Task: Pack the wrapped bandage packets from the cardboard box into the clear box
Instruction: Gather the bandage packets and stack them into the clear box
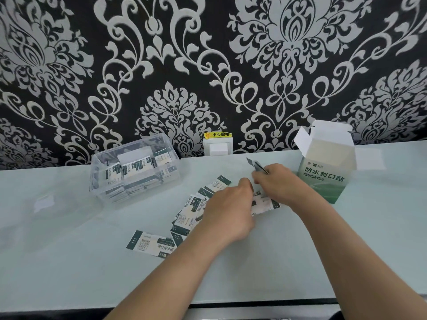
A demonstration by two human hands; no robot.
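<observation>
Both hands gather loose packets on the table between the two boxes.

The clear rectangular plastic box (136, 167) stands at the left, already part-filled with packets. Right of it and nearer the person, flat green-and-white wrapped bandage packets (152, 243) lie strewn on the pale glossy tabletop (69, 250), most with their long axes running diagonally up toward the right. Further right, the left hand (227, 212) covers the scatter, back up and fingers curled; I cannot tell whether it holds anything. Just right of that, the right hand (278, 183) pinches a thin sheaf of packets (254, 163), their edges poking toward the wall. Farthest from the clear box stands the open white-and-green cardboard box (328, 167). The clear box lies left of the grip, beyond the left hand, so the left hand is nearer to it; the sheaf likely has to cross over that hand or be passed to it.
</observation>
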